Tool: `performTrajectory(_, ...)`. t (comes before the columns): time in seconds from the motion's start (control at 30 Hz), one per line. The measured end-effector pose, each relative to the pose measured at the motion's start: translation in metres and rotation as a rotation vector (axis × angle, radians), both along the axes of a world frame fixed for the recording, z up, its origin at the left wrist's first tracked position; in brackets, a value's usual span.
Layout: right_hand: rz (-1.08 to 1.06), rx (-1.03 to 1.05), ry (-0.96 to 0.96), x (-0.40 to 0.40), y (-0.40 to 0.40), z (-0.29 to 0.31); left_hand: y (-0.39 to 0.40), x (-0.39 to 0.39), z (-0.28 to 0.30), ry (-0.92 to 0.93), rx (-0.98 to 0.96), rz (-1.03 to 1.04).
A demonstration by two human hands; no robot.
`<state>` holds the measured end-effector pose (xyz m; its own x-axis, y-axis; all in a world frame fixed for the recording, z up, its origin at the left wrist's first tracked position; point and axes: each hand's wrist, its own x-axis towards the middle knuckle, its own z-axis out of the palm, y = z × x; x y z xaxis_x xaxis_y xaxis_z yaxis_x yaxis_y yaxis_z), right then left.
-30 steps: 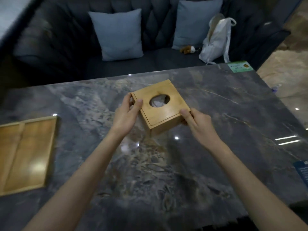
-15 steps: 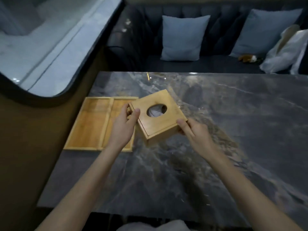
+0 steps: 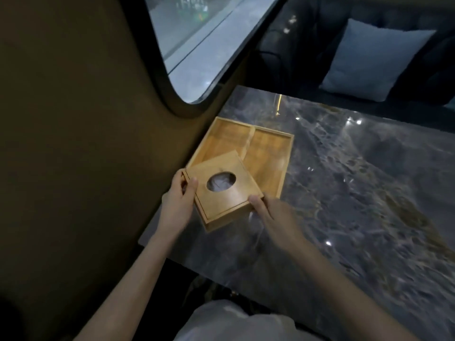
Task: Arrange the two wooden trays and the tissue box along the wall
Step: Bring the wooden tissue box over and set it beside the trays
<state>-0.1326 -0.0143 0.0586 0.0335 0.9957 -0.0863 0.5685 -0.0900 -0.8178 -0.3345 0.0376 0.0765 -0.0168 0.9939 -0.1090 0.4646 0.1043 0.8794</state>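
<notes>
A square wooden tissue box with a round hole in its lid, white tissue showing, is held between both hands. My left hand grips its left corner and my right hand grips its right corner. The box overlaps the near end of a flat wooden tray with a middle divider. That tray lies on the dark marble table, its long side against the brown wall. Whether the box rests on anything, I cannot tell. Only one tray is visible.
A dark-framed window is set in the wall above the tray. A dark sofa with a pale blue cushion stands behind the table. The table's near edge runs just below my hands, with my light-clothed lap beneath it.
Both hands have carried the tissue box leftward from the table's middle to the wall side, over the tray's near end. My view has swung left toward the wall.
</notes>
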Motion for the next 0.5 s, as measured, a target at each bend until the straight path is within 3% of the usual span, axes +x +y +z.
performTrajectory(0.17,0.044,-0.016,0.139,-0.038,0.006,-0.023,-0.007,-0.034,-0.02,-0.02,-0.101,0.11)
performTrajectory(0.33,0.115,-0.108,0.058,-0.06,0.011,-0.043,-0.015,-0.058,-0.042,-0.046,-0.163,0.183)
performTrajectory(0.5,0.104,-0.132,0.122,-0.076,0.013,-0.056,-0.013,-0.067,-0.057,-0.047,-0.21,0.222)
